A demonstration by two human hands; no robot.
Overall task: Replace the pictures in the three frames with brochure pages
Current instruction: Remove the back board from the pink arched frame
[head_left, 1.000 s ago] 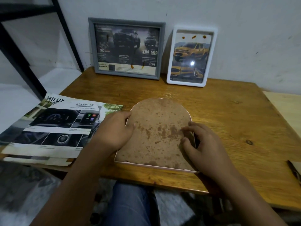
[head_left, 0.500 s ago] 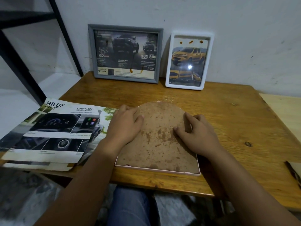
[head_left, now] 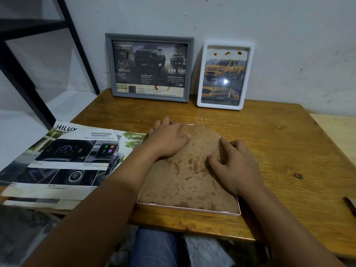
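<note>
An arch-topped pink frame (head_left: 189,208) lies face down on the wooden table (head_left: 289,151), its stained brown backing board (head_left: 185,180) facing up. My left hand (head_left: 167,139) rests on the board's upper left, fingers reaching over the curved top edge. My right hand (head_left: 234,162) presses on the board's right side with bent fingertips. Against the wall stand a grey frame (head_left: 150,67) with a dark truck page and a white frame (head_left: 224,75) with a yellow truck page. A car brochure (head_left: 63,160) lies open at the left.
A black metal shelf leg (head_left: 77,45) slants at the far left. A lighter wooden board (head_left: 339,135) adjoins the table on the right, and a dark object (head_left: 351,206) shows at the right edge. My knee in jeans (head_left: 154,247) is under the table's front edge.
Both hands have slid up the backing board toward its curved top; the left now reaches over the top edge. The frame stays face down in place.
</note>
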